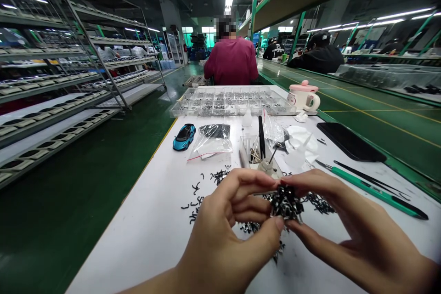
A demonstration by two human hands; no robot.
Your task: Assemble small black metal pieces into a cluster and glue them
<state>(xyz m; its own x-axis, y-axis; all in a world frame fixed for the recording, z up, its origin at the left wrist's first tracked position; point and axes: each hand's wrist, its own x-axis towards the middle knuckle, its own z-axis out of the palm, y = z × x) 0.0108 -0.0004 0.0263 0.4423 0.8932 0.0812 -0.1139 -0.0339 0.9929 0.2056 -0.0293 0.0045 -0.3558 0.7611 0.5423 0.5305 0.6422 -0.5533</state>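
Note:
Both my hands meet over the white table, pinching one black plastic parts cluster between them. My left hand grips it from the left with thumb and curled fingers. My right hand holds its right side with thumb below and fingers above. Several small black loose pieces lie scattered on the table under and to the left of the hands.
A blue toy car, a bag of black parts, a clear compartment tray, a pink-lidded mug, a phone, a green-handled tool, tweezers. A person in red sits ahead. Shelves left.

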